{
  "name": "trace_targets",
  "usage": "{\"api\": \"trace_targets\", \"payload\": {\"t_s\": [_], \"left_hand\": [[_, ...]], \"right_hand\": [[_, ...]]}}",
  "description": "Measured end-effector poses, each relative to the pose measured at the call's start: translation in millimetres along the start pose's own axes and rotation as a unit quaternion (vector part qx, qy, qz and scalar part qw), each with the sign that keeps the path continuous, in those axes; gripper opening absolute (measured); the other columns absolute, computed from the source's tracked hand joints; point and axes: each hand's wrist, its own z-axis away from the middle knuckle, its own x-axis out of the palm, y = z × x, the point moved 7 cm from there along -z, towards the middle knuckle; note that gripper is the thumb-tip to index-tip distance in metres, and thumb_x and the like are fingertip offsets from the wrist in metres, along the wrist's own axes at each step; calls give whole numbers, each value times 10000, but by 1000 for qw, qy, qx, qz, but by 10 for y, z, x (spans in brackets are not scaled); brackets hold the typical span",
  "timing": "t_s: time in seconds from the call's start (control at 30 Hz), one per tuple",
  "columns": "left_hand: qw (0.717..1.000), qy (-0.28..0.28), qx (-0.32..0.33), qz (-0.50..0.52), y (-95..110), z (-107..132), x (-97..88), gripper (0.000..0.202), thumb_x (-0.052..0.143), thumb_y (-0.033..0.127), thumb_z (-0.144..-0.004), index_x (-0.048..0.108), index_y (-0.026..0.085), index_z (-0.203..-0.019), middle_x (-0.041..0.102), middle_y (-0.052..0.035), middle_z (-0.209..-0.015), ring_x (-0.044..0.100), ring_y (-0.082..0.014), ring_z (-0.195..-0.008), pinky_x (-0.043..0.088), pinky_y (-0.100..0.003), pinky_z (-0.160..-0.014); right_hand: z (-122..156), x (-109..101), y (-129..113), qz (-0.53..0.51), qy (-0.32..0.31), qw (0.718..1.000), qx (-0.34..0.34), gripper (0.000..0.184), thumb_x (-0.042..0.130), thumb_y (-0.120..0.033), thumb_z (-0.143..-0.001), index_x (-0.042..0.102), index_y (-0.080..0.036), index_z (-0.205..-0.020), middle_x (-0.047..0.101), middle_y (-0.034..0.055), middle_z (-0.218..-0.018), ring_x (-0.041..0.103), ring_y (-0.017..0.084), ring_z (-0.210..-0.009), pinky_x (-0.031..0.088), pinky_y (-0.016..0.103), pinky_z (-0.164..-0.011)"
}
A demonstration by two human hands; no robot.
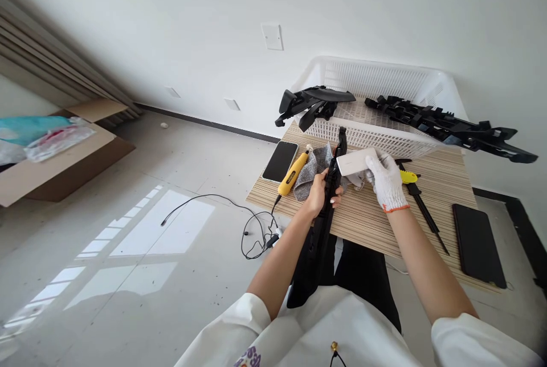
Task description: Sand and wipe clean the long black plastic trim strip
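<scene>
My bare left hand (pixel 317 193) is wrapped round a long black plastic trim part (pixel 327 207), which slants from the table down to my lap. In a white knitted glove with an orange cuff, my right hand (pixel 387 179) grips a pale, flat rectangular block (pixel 356 162). The block's left end is at the trim part's upper section; whether they touch I cannot tell. Under and beside the part lies a grey cloth (pixel 310 176). Left of the cloth is a yellow corded pen-shaped tool (pixel 293 174).
A white plastic basket (pixel 380 136) holds more black plastic parts (pixel 444 122) that stick out over its rim. On the wooden table (pixel 363 219) lie a phone (pixel 281 160), a black caliper (pixel 423 210), a yellow-handled tool (pixel 409 176) and a dark tablet-like device (pixel 478 244). Cables (pixel 252 216) hang at left.
</scene>
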Motion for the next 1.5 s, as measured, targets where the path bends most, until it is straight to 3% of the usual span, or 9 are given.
{"api": "trace_targets", "payload": {"t_s": [0.4, 0.6, 0.93, 1.03, 1.13, 1.2, 1.33, 1.43, 1.5], "left_hand": [[999, 14, 39, -13, 9, 14, -52, 217, 299, 467, -921, 345, 256, -901, 423, 64, -634, 336, -74, -354, 324, -176, -373], [999, 35, 18, 8, 0, 28, -63, 245, 266, 468, -930, 333, 246, -851, 407, 61, -632, 324, -74, -346, 311, -181, -349], [999, 36, 33, -13, 19, 18, -60, 251, 243, 466, -951, 376, 254, -937, 411, 69, -619, 323, -76, -338, 325, -182, -354], [999, 34, 39, -15, 20, 12, -66, 246, 239, 460, -950, 375, 255, -937, 415, 69, -614, 323, -78, -335, 328, -183, -352], [998, 33, 42, -21, 23, 6, -67, 227, 235, 437, -947, 369, 255, -924, 419, 66, -609, 327, -79, -330, 330, -182, -352], [998, 30, 44, -30, 25, 4, -63, 221, 219, 420, -946, 358, 254, -905, 423, 64, -603, 329, -80, -329, 332, -182, -353], [998, 17, 53, -41, 33, 6, -49, 206, 200, 395, -938, 337, 251, -880, 432, 59, -583, 341, -88, -335, 327, -181, -359], [998, 19, 54, -36, 32, 5, -59, 195, 232, 411, -924, 344, 254, -898, 432, 60, -584, 344, -90, -335, 324, -181, -360], [998, 22, 55, -37, 32, 0, -66, 189, 246, 419, -919, 339, 256, -901, 436, 61, -586, 349, -92, -336, 329, -181, -362]], "right_hand": [[-69, -106, -27, -42, 19, 999, 2, 480, 806, -436, -595, 641, -217, -990, 577, -67, -665, 381, 25, -413, 282, 152, -340], [-65, -88, -38, -50, 11, 999, 2, 483, 824, -435, -594, 643, -215, -984, 563, -69, -639, 375, 25, -411, 265, 146, -330], [-66, -92, -46, -28, 17, 999, 6, 483, 792, -443, -609, 637, -217, -1007, 556, -69, -650, 387, 30, -416, 279, 153, -339], [-82, -114, -29, -14, 18, 1000, -11, 483, 778, -445, -648, 645, -217, -1052, 602, -52, -708, 430, 35, -436, 342, 159, -368], [-87, -133, -7, 77, 2, 996, -39, 519, 741, -438, -728, 648, -231, -1195, 692, 13, -897, 593, 92, -580, 519, 227, -517], [-67, -140, -51, 193, -3, 977, -92, 525, 701, -428, -787, 637, -252, -1277, 704, 61, -1104, 679, 169, -810, 591, 329, -719], [79, -117, -317, 393, 34, 887, -242, 496, 664, -386, -848, 637, -254, -1325, 614, 108, -1344, 600, 271, -1191, 476, 445, -1039], [178, -158, -507, 465, 44, 847, -254, 471, 651, -414, -866, 645, -281, -1318, 608, 117, -1343, 634, 285, -1124, 495, 456, -983], [210, -313, -621, 501, 66, 834, -221, 386, 611, -446, -892, 696, -292, -1235, 684, 104, -1201, 671, 280, -993, 514, 458, -900]]}}
